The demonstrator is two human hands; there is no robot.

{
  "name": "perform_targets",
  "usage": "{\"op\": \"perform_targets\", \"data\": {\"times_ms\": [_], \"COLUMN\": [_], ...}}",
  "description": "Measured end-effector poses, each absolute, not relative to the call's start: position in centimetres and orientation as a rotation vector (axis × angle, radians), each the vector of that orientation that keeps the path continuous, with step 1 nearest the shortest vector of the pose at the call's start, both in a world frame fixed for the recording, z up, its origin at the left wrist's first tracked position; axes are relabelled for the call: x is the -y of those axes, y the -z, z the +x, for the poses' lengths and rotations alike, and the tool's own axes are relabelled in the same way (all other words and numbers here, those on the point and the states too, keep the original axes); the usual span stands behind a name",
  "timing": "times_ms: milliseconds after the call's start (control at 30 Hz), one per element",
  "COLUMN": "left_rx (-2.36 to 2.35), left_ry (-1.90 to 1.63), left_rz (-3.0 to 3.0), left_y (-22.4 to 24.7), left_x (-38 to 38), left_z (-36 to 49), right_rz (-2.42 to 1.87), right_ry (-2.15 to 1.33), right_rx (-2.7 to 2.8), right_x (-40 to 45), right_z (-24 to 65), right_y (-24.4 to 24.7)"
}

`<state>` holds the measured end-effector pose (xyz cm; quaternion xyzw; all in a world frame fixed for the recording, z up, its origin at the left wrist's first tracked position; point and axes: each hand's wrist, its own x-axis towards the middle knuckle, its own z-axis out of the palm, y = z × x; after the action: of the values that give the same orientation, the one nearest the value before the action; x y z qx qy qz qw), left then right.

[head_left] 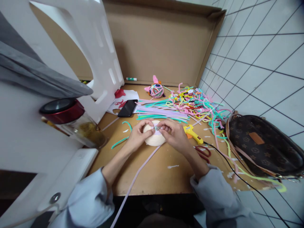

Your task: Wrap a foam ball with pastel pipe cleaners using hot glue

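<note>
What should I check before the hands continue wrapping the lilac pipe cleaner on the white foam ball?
1. Both hands on the white foam ball: left hand and right hand hold it; ok.
2. Long lilac pipe cleaner end under the fingers: ok.
3. Its tail hangs off the brown cardboard table edge: not ok.
4. Yellow glue gun beside the right hand; heat: cannot tell.
5. Red scissors close to the right wrist: not ok.

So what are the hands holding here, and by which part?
Both hands, left and right, hold a cream foam ball by its sides. Their fingertips meet at its top, pinching the end of a lilac pipe cleaner.
</note>
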<state>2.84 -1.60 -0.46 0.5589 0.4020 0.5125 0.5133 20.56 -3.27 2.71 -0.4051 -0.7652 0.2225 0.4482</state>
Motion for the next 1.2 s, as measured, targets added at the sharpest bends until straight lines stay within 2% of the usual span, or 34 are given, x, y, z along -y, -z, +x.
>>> {"op": "perform_targets", "data": {"times_ms": [200,400,1200], "left_rx": [-0.958,-0.982,-0.936], "left_ry": [-1.234,-1.215,-1.183], "left_rz": [1.34,1.354,1.373], "left_y": [0.4,0.1,0.1], "left_x": [1.5,1.6,1.6], "left_z": [2.8,2.8,2.7], "right_rz": [-0.969,-1.006,-0.957], "right_ry": [-0.842,-0.953,-0.966], "right_rx": [1.725,1.644,1.671], "right_x": [2.9,2.4,1.5], "right_z": [20.8,21.0,21.0], "right_y": [-3.0,-2.7,-2.0]}}
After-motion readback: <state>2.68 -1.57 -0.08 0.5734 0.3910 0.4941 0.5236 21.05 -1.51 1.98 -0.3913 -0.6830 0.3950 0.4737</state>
